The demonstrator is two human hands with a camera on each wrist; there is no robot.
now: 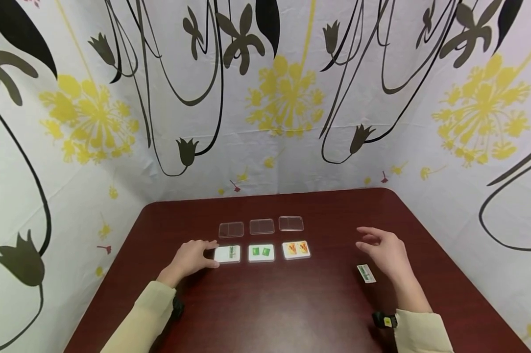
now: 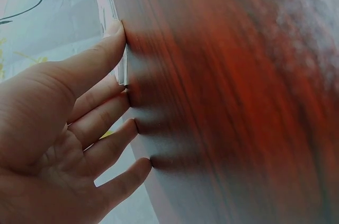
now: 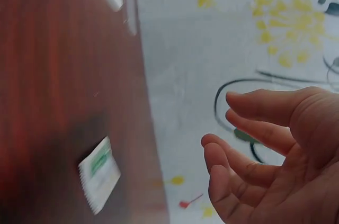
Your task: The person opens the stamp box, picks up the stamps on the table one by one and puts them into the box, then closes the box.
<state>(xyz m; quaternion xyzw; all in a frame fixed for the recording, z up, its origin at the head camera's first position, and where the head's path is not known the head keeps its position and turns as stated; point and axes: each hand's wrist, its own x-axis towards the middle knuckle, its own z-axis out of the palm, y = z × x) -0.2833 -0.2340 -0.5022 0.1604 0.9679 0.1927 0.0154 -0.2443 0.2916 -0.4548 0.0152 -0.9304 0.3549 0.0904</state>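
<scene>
- While my right hand (image 1: 385,252) hangs above the tabletop (image 1: 274,299) with its fingers loosely bent and nothing between them, the loose packet (image 1: 366,273) lies on the wood just to its left and a little nearer to me than my fingertips.
- The packet's long axis runs mostly away from me, its far end slanting left, so it sits askew to the row of boxes.
- My right hand is by far the nearer one; my left lies well apart, on the other side of the row.
- The packet looks small, flat and oblong, pale with green print, and the right wrist view shows a jagged end. That view is too blurred for me to read any words.
- My left hand (image 1: 190,257) grips the left end of the left box (image 1: 220,254), thumb on the near side and forefinger on the far side.
- Inside that white box, a second packet (image 1: 232,252) with green print fills part of the right half; the left half shows plain white.
- To its right stand the middle box (image 1: 261,259), with two green pieces, and the right box (image 1: 297,256), with two orange ones.
- Behind the boxes lie three clear covers (image 1: 262,226), one beyond each.
</scene>
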